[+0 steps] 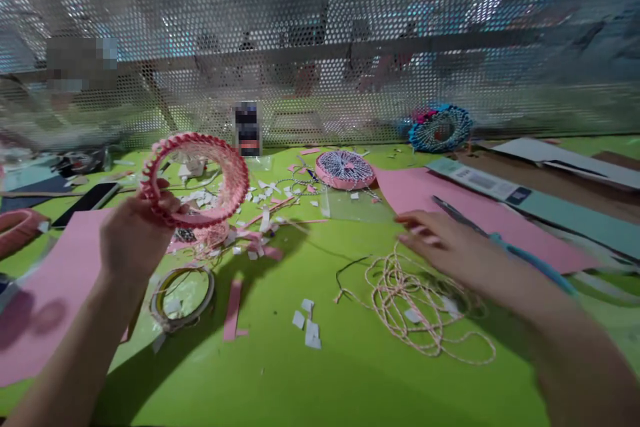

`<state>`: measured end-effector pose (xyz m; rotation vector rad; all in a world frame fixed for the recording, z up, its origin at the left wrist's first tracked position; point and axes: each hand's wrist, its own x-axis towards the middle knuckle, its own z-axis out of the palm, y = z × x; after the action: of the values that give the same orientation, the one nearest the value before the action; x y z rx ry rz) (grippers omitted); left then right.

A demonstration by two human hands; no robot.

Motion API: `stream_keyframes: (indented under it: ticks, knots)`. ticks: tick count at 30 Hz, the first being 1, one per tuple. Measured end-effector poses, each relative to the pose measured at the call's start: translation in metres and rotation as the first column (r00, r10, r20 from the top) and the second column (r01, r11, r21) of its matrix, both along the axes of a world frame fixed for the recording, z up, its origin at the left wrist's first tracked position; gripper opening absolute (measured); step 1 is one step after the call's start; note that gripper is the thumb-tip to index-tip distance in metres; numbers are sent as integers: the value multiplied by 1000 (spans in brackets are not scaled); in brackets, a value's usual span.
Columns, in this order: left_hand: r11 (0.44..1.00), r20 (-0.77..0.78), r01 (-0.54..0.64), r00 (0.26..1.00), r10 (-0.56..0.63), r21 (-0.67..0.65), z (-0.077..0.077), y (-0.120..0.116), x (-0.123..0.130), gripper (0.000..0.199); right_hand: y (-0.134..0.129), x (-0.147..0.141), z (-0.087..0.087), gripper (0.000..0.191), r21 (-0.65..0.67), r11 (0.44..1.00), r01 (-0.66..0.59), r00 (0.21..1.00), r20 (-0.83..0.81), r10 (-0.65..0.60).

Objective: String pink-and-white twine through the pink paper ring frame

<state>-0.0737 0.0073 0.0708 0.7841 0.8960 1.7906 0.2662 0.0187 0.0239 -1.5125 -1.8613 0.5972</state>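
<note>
My left hand is closed around the lower left rim of a pink ring with a scalloped edge, held up above the table. Its fingers reach through the opening. My right hand hovers over a loose tangle of pale pink string, fingers stretched out and a little apart. Nothing shows clearly in them, though a loop of string rises close beneath the fingertips. Beside this hand, blue-handled scissors lie on a pink sheet. A roll of tape is below the ring.
Paper scraps and pink strips litter the green table. Further back are a string-patterned pink disc and a blue ring. A phone lies left; cardboard pieces lie right. A perforated screen stands behind.
</note>
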Motion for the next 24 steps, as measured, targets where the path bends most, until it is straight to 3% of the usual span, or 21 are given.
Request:
stream_keyframes:
  ticks: [2,5,8,10,13,15,17,19,21,22,24]
  knots:
    - [993,-14,111,994,-111,-30,0,-7,13,21,-3,-25,3,25,21,999,-34,991,128,31]
    - [967,10,231,973,-231,-108,-3,-19,33,17,-5,-62,10,36,-10,981,-196,981,1,196]
    - [934,50,301,954,-297,-194,-8,-30,44,16,-5,-84,10,26,-70,973,-219,966,-153,207]
    - [920,79,310,951,-300,-239,-13,-33,46,14,-4,-88,7,13,-77,976,-203,963,-195,185]
    - [914,100,256,967,-236,-315,-23,-35,43,12,-4,-85,6,11,-29,977,-211,946,-257,197]
    - [899,105,208,978,-181,-386,-29,-35,40,12,-3,-78,11,9,-2,983,-183,900,-402,167]
    - [875,111,165,985,-128,-454,-34,-36,37,14,1,-68,21,10,16,989,-145,733,-670,118]
    - [861,117,128,990,-81,-492,-36,-38,34,18,7,-54,32,20,0,998,-65,412,-911,27]
    - [873,115,83,993,-31,-481,-36,-40,30,19,13,-34,41,27,-78,995,67,96,-992,-84]
    - [884,116,57,993,-4,-463,-36,-40,27,19,16,-24,44,29,-135,982,135,5,-991,-137]
    - [907,125,-1,990,60,-422,-33,-39,19,16,19,-2,46,32,-215,947,240,-33,-976,-213]
